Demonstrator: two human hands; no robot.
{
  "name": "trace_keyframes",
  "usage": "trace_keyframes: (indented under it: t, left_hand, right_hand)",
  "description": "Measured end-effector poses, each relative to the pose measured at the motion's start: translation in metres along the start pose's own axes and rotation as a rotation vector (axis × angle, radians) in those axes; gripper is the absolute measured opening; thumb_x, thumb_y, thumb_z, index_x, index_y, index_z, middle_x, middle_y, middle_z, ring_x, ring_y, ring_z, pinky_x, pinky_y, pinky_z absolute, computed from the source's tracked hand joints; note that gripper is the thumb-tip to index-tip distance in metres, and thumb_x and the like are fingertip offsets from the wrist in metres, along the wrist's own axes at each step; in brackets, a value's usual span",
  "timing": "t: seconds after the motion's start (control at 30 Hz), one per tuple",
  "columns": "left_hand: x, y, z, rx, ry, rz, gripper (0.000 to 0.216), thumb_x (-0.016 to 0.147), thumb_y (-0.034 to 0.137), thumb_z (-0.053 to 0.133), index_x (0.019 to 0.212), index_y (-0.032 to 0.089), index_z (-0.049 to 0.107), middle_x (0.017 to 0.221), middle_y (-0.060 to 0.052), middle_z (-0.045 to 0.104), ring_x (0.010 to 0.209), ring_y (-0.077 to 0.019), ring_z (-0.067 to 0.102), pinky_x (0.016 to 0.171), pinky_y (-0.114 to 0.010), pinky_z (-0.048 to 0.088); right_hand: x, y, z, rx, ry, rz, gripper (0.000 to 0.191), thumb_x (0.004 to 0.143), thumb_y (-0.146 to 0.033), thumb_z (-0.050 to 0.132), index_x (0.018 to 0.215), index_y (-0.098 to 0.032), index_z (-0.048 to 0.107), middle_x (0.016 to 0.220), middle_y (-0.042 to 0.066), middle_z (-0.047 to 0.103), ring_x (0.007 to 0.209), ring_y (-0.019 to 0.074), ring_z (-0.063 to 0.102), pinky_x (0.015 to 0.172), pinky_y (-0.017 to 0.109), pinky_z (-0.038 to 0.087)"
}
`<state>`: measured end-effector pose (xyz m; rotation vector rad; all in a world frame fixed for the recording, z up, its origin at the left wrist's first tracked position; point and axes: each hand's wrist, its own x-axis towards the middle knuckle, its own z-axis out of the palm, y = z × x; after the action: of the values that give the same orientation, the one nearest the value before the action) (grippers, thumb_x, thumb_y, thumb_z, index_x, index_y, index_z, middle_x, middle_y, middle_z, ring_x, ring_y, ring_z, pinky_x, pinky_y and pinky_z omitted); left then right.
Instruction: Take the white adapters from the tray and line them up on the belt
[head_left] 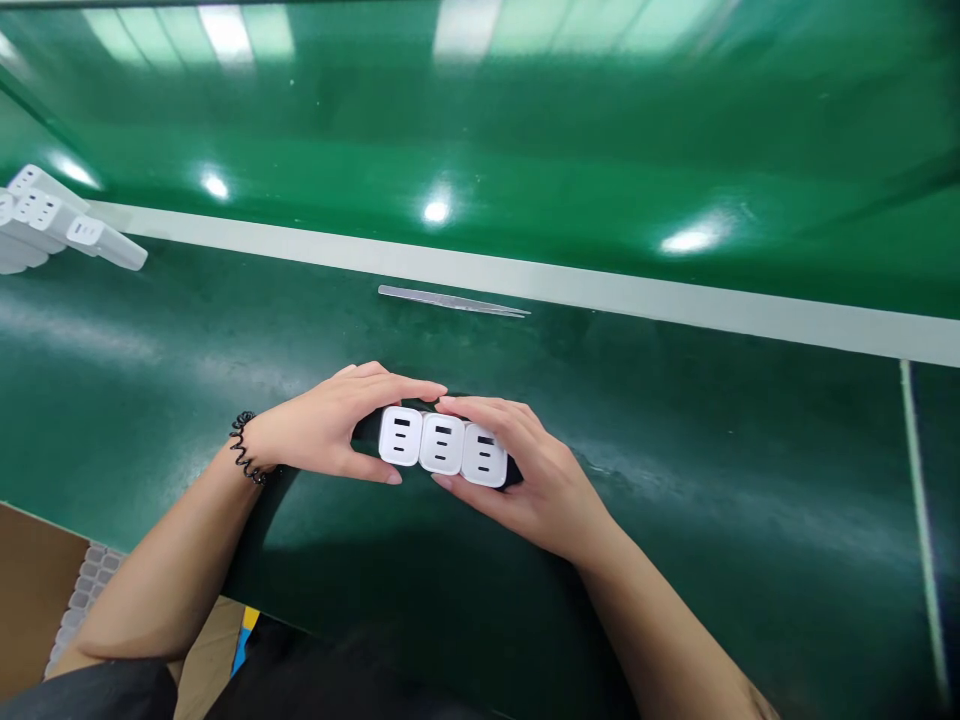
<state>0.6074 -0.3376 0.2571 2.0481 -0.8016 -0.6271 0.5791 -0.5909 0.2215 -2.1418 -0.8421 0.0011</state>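
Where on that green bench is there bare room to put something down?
Bare mat lies right of the right hand, out to the thin line, and between the left hand and the stacked chargers. It is crowded around the three white chargers and by the tweezers.

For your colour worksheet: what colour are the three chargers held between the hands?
White chargers, in the head view.

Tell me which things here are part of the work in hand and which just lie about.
In hand:
left hand
right hand
three white chargers, held in a row between both hands

Lying about:
tweezers
pile of white chargers, far left
tray, lower left
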Motion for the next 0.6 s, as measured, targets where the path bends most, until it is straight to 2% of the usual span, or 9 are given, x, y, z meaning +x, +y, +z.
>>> trace_keyframes:
  t: [0.17,0.33,0.47,0.6]
  left_hand:
    - [-0.003,-0.002,-0.007,-0.104,-0.014,0.033,0.072,0.080,0.037,0.077,0.144,0.026,0.045,0.140,-0.007,0.057,0.118,-0.0250,0.053,0.106,-0.043,0.042]
    - [-0.006,-0.004,-0.014,-0.257,-0.050,0.031,0.065,0.085,0.029,0.071,0.144,0.028,0.044,0.149,-0.006,0.049,0.133,-0.0249,0.048,0.106,-0.039,0.044]
    - [-0.006,-0.003,-0.013,-0.236,-0.031,0.006,0.059,0.088,0.029,0.068,0.143,0.027,0.047,0.147,-0.006,0.051,0.131,-0.0239,0.049,0.108,-0.039,0.042]
    - [-0.004,-0.002,-0.013,-0.210,-0.045,0.042,0.048,0.093,0.030,0.063,0.139,0.026,0.053,0.136,-0.007,0.060,0.121,-0.0227,0.056,0.106,-0.038,0.042]
  right_hand:
    - [0.001,-0.001,-0.001,0.005,-0.003,-0.002,0.046,0.091,-0.030,0.066,0.132,-0.028,0.047,0.123,0.008,0.068,0.111,0.0259,0.066,0.094,0.041,0.053]
    - [0.003,-0.001,0.000,0.002,-0.001,-0.013,0.048,0.090,-0.028,0.067,0.133,-0.028,0.046,0.123,0.008,0.068,0.112,0.0257,0.065,0.094,0.041,0.052]
    - [0.003,-0.001,0.000,0.008,0.001,-0.026,0.048,0.089,-0.027,0.068,0.132,-0.028,0.047,0.124,0.008,0.069,0.111,0.0251,0.065,0.093,0.041,0.052]
    - [0.004,-0.001,-0.001,0.013,-0.004,-0.026,0.045,0.091,-0.028,0.067,0.131,-0.028,0.046,0.123,0.007,0.069,0.109,0.0248,0.066,0.092,0.040,0.052]
